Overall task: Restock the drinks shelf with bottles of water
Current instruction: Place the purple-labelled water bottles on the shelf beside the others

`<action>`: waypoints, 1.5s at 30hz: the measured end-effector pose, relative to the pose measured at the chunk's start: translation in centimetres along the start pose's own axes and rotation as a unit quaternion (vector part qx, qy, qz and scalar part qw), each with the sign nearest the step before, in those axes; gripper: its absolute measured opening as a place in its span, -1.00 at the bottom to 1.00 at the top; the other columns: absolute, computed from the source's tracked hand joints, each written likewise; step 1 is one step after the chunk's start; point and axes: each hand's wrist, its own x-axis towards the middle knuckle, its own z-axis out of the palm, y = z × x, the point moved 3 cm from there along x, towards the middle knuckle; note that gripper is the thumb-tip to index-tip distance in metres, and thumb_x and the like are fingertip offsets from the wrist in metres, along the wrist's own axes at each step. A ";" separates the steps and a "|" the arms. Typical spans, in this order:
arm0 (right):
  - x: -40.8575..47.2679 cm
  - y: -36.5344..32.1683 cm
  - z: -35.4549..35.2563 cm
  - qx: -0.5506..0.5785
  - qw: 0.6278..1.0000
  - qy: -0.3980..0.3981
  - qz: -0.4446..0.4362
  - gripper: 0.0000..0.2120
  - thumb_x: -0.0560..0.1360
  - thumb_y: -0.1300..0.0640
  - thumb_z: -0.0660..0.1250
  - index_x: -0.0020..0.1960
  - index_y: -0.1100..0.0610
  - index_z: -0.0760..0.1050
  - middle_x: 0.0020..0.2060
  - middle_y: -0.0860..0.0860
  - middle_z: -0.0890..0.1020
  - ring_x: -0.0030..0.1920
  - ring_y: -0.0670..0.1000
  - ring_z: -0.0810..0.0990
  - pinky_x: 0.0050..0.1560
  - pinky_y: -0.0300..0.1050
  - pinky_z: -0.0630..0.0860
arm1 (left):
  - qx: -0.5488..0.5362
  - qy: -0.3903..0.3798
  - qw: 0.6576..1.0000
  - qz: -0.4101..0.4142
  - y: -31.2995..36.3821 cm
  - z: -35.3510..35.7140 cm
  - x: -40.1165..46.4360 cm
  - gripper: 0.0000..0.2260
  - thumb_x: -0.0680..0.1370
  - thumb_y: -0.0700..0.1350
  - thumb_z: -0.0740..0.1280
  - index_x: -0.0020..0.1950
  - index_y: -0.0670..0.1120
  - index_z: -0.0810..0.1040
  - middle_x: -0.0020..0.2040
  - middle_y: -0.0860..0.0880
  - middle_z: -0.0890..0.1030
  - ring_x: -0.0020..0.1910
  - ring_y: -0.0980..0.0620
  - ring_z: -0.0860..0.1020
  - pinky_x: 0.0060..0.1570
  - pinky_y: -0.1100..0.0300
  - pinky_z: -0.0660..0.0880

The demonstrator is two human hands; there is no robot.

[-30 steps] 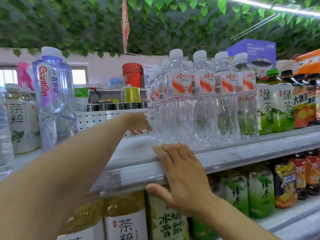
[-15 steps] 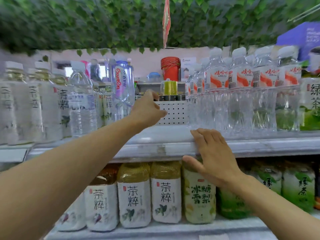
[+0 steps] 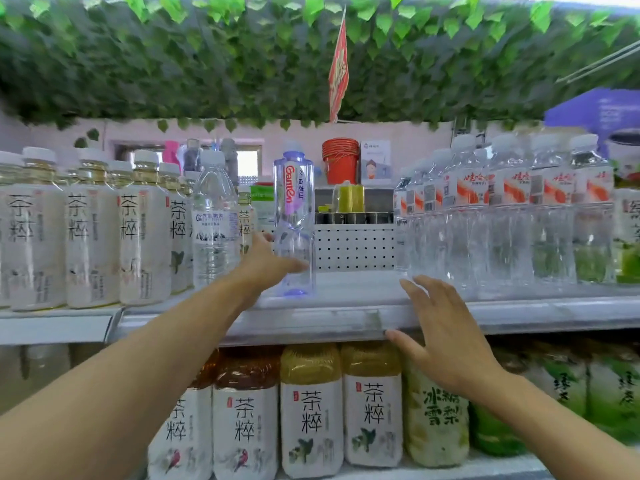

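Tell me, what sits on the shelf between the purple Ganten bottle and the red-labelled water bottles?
Nothing: in the head view, bare shelf separates the Ganten bottle from the red-labelled water bottles.

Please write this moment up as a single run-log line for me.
left hand: touching Ganten bottle | bottle: upright on top shelf | right hand: open, at shelf edge | Wahaha water row: stocked right
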 end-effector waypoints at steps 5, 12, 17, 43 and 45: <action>-0.6 0.2 0.0 0.005 0.999 0.000 0.032 -0.16 0.36 -0.45 -0.16 0.50 0.01 -0.02 0.45 -0.05 0.06 0.46 -0.02 -0.03 0.48 -0.10 -0.04 | -0.012 -0.031 0.999 -0.008 -0.3 1.0 0.7 -0.17 0.29 -0.21 0.55 0.44 -0.06 0.17 0.33 -0.15 0.42 0.27 -0.18 0.45 0.30 -0.25 0.33; -0.8 1.8 -1.3 0.018 0.997 0.020 0.069 -0.31 0.50 -0.27 0.15 0.50 0.02 0.02 0.45 -0.03 0.08 0.46 -0.01 -0.01 0.49 -0.09 -0.02 | 0.001 -0.040 0.999 0.014 1.0 4.3 0.7 -0.32 0.28 -0.18 0.57 0.26 -0.09 0.24 0.16 -0.15 0.51 0.12 -0.16 0.53 0.18 -0.16 0.47; -1.1 3.6 -1.9 0.016 0.996 0.029 0.083 -0.31 0.50 -0.26 0.18 0.48 0.02 0.04 0.44 -0.02 0.11 0.44 -0.01 0.02 0.48 -0.08 0.04 | 0.020 -0.066 0.997 0.045 3.2 9.4 0.9 -0.31 0.33 -0.13 0.55 0.29 -0.11 0.20 0.19 -0.14 0.47 0.10 -0.11 0.50 0.16 -0.07 0.47; -1.3 6.3 -1.3 0.014 0.998 0.039 0.038 -0.28 0.47 -0.33 0.15 0.47 0.03 0.04 0.33 -0.02 0.08 0.38 -0.01 0.04 0.44 -0.09 0.12 | -0.008 -0.121 0.992 0.042 5.8 15.5 -0.1 -0.70 0.38 0.00 0.51 0.00 -0.02 0.48 -0.10 0.02 0.59 -0.10 0.05 0.55 -0.22 0.20 0.46; -1.2 6.3 -1.2 0.014 0.998 0.037 0.039 -0.27 0.48 -0.32 0.15 0.48 0.03 0.02 0.34 -0.03 0.06 0.38 -0.01 0.03 0.45 -0.10 0.11 | -0.007 -0.112 0.993 0.040 5.7 15.6 0.0 -0.65 0.36 0.02 0.51 0.04 -0.03 0.49 -0.08 0.01 0.60 -0.07 0.04 0.56 -0.16 0.17 0.47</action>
